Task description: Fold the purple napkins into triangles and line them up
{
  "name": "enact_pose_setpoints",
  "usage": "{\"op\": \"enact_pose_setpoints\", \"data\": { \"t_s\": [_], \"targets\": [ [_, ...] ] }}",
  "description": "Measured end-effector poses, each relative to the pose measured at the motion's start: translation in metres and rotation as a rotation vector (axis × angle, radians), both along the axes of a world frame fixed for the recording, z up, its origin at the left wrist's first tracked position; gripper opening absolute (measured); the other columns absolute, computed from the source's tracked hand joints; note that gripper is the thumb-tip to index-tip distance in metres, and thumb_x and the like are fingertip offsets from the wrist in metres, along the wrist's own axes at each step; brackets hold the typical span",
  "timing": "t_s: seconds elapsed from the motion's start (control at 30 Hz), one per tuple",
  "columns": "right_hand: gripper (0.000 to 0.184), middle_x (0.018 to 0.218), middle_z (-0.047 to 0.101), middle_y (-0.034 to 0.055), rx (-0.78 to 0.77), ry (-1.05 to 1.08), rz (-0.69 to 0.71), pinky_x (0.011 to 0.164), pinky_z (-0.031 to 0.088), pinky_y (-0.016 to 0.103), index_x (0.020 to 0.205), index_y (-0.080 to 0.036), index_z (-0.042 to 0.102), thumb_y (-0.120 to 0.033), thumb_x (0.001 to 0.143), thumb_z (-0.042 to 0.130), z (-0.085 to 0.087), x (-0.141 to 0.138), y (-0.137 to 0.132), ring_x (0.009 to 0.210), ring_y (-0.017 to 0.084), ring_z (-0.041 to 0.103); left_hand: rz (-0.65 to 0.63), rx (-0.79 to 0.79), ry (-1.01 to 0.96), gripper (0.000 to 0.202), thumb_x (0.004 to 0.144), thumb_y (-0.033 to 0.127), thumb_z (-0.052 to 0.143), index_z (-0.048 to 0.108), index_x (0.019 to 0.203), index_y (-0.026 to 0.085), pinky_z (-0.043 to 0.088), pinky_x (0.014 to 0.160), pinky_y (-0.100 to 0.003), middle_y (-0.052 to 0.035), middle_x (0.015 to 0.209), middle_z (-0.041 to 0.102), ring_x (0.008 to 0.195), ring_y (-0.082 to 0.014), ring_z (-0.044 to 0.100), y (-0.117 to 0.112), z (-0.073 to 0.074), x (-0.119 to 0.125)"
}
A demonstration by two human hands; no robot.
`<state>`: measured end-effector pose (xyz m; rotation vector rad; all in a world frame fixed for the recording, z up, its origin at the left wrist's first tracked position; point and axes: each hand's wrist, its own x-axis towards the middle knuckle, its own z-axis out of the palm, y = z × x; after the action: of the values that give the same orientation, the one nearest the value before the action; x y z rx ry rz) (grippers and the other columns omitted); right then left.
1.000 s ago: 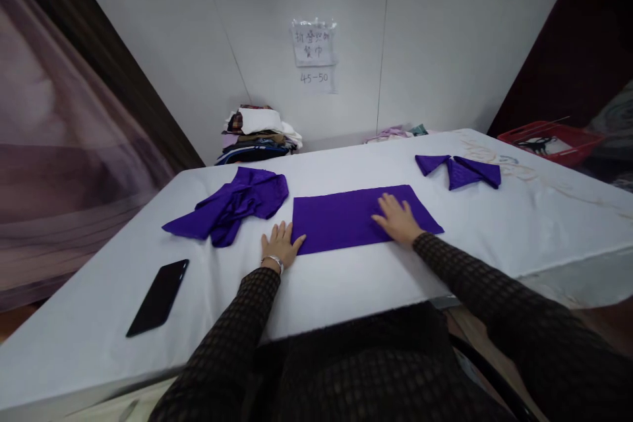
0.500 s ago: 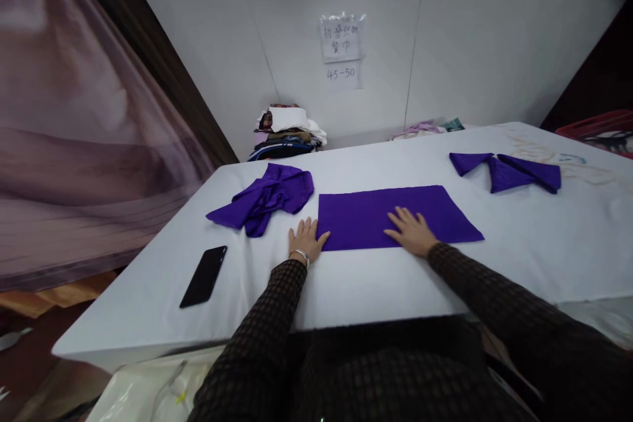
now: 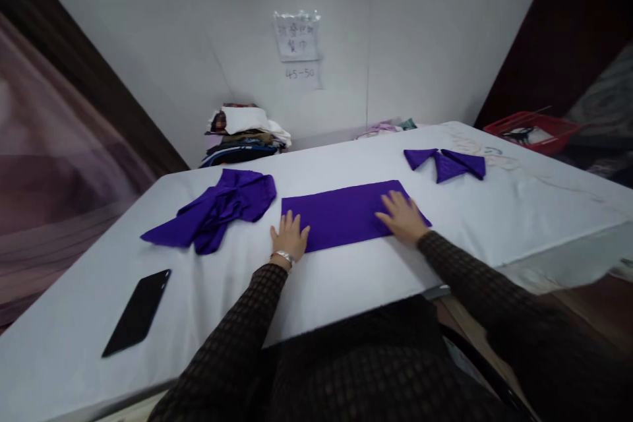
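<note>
Fingers spread and gripping nothing, the left hand [image 3: 288, 237] rests palm down at the near left corner of a purple cloth napkin [image 3: 341, 219], a silver bracelet [image 3: 283, 255] at its wrist, as I look on remotely through the head camera. The right hand [image 3: 403, 217], slightly blurred, is likewise open and flat over the napkin's right end, closed on no edge that I can see. The napkin lies between the hands at the middle of the white tablecloth [image 3: 341, 287], a smooth, straight-edged rectangle; how many layers it has, I cannot tell. By my reading, the work is partway along: this piece is laid flat, with no pointed folds in it. To its left, a crumpled purple cloth [image 3: 237, 201] sits bunched and unsmoothed. At far right, well apart, a folded purple cloth [image 3: 448, 167] shows pointed, creased shapes and looks the furthest advanced; whether it is one piece or two, I cannot say. A black smartphone [image 3: 137, 313] lies at near left. Beyond the far edge are a stack of clothes [image 3: 244, 138] and, to the right, a red basket [image 3: 554, 138], while a handwritten sign [image 3: 298, 41] hangs on the pale wall [image 3: 425, 39].
</note>
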<state>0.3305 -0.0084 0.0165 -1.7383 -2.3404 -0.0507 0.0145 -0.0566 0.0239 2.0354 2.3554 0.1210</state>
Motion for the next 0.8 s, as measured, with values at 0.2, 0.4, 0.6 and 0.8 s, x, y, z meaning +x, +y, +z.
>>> {"op": "enact_pose_setpoints", "data": {
  "t_s": [0.2, 0.4, 0.6, 0.8],
  "targets": [
    [0.053, 0.152, 0.021, 0.0118, -0.112, 0.092, 0.317, 0.108, 0.014, 0.053, 0.144, -0.017, 0.028, -0.034, 0.094, 0.025, -0.005, -0.116, 0.002, 0.139, 0.028, 0.016, -0.169, -0.020, -0.003, 0.054, 0.091, 0.038, 0.024, 0.032, 0.141, 0.019, 0.014, 0.110, -0.057, -0.0070, 0.153, 0.018, 0.140, -0.0259, 0.016, 0.019, -0.010, 0.070],
    [0.058, 0.151, 0.024, 0.0110, -0.172, 0.034, 0.149, 0.107, 0.012, 0.057, 0.142, -0.022, 0.033, -0.051, 0.093, 0.023, -0.029, -0.024, 0.012, 0.139, 0.030, 0.016, -0.033, -0.063, 0.034, 0.059, 0.091, 0.047, 0.021, 0.030, 0.142, 0.018, 0.018, 0.108, -0.059, -0.0095, 0.153, 0.018, 0.140, -0.0281, 0.016, -0.002, -0.025, -0.003],
    [0.055, 0.149, 0.028, 0.0129, -0.146, -0.085, -0.214, 0.105, 0.021, 0.057, 0.140, -0.020, 0.036, -0.046, 0.094, 0.021, -0.036, 0.118, 0.005, 0.137, 0.030, 0.023, 0.098, -0.017, 0.044, 0.059, 0.090, 0.044, 0.023, 0.035, 0.139, 0.012, 0.022, 0.104, -0.062, -0.0157, 0.150, 0.026, 0.138, -0.0291, 0.024, -0.036, -0.031, -0.087],
    [0.053, 0.148, 0.032, 0.0107, -0.040, 0.097, -0.064, 0.108, 0.027, 0.048, 0.141, -0.019, 0.035, -0.041, 0.093, 0.030, -0.028, 0.142, -0.024, 0.138, 0.026, 0.022, -0.237, 0.157, -0.060, 0.053, 0.085, 0.043, 0.035, 0.047, 0.130, 0.018, 0.030, 0.108, -0.048, -0.0121, 0.145, 0.038, 0.131, -0.0238, 0.039, -0.054, -0.029, -0.082]
  ]
}}
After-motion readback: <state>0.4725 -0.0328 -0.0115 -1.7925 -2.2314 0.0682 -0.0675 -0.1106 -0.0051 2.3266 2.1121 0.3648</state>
